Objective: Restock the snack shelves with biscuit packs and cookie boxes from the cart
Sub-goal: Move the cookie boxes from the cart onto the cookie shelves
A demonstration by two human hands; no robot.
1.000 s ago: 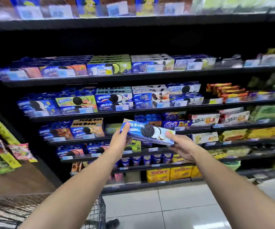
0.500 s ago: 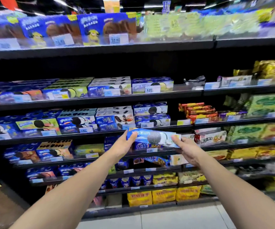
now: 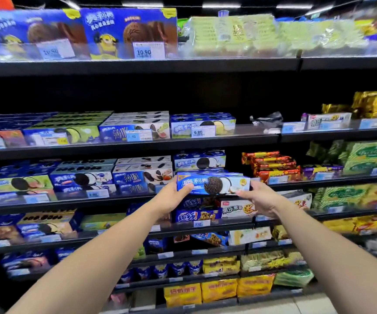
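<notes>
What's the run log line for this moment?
left hand, right hand: holding blue cookie box | level, front of third shelf | not yet placed

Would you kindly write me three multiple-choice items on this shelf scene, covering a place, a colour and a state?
1. Where is the long blue cardboard cookie box?
A. On the floor
B. At the front of the black metal shelf, level with the similar blue boxes
C. On the top shelf

2. What colour are the bags on the bottom shelf?
A. Yellow
B. Pink
C. White

3. How is the box held?
A. By one hand
B. By nobody
C. By the left hand and the right hand, one at each end

Answers: 1 B, it sits level with that row. 2 A, their wrappers are yellow. 3 C, fingers wrap both ends.
</notes>
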